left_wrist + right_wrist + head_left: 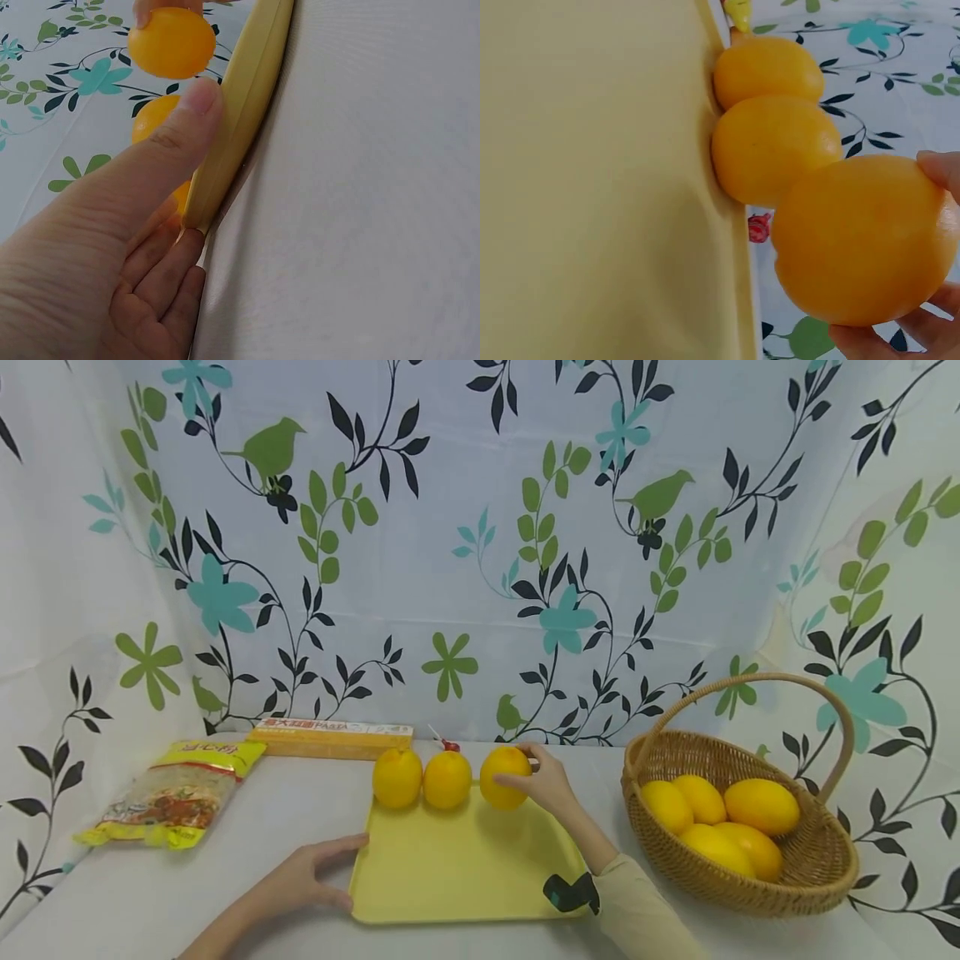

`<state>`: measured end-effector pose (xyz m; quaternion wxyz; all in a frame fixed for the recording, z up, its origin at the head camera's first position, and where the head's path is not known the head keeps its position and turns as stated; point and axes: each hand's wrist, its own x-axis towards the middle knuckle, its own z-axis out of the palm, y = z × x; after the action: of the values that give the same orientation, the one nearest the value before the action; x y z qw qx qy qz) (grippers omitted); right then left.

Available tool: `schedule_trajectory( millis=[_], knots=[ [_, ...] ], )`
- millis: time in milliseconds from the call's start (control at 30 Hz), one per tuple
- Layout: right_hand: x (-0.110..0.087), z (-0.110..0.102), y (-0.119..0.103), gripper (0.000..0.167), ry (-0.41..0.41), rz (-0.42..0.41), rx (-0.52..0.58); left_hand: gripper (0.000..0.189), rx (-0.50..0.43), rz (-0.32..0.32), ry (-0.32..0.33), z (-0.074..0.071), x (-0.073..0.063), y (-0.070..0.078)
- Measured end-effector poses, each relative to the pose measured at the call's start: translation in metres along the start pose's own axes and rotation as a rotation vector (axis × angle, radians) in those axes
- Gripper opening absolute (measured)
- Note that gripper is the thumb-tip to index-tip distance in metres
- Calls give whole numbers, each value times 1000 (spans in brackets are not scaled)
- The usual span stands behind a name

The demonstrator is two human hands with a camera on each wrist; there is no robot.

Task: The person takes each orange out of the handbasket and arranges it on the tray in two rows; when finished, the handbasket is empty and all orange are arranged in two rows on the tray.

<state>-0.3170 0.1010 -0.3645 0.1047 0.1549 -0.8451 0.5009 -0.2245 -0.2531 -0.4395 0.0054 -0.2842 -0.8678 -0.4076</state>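
Observation:
A yellow tray (pixel 465 868) lies flat on the white table. Two oranges (pixel 397 778) sit side by side along its far edge, at the left. My right hand (pixel 543 781) grips another orange (pixel 866 240) between thumb and fingers, just above the far right part of the tray. In the right wrist view it overlaps the nearer of the resting pair. At the tray's left side, my left hand (pixel 307 877) has its fingers extended, fingertips right at the rim; the left wrist view shows its thumb (pixel 199 97) over the tray's edge.
To the right stands a wicker basket (pixel 750 893) with a tall handle and several yellow-orange fruits inside. A yellow food packet (pixel 176 789) lies at the left, near a long pasta box (pixel 330 739) at the back. A patterned cloth (pixel 450 568) hangs behind the table.

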Motion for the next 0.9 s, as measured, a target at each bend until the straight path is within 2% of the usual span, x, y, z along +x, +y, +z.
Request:
schedule_trajectory(
  millis=[67,333,633,900],
  knots=[
    [3,4,3,57,-3,22,-16,73,-4,4,-3,-1,0,2],
    [8,11,10,56,-27,122,-48,73,-81,-60,-37,-4,1,4],
    [8,17,27,59,-123,169,34,71,-102,-43,-25,-2,-1,2],
    [11,21,30,60,-105,160,87,72,-84,-35,-24,-3,0,5]
  ],
)
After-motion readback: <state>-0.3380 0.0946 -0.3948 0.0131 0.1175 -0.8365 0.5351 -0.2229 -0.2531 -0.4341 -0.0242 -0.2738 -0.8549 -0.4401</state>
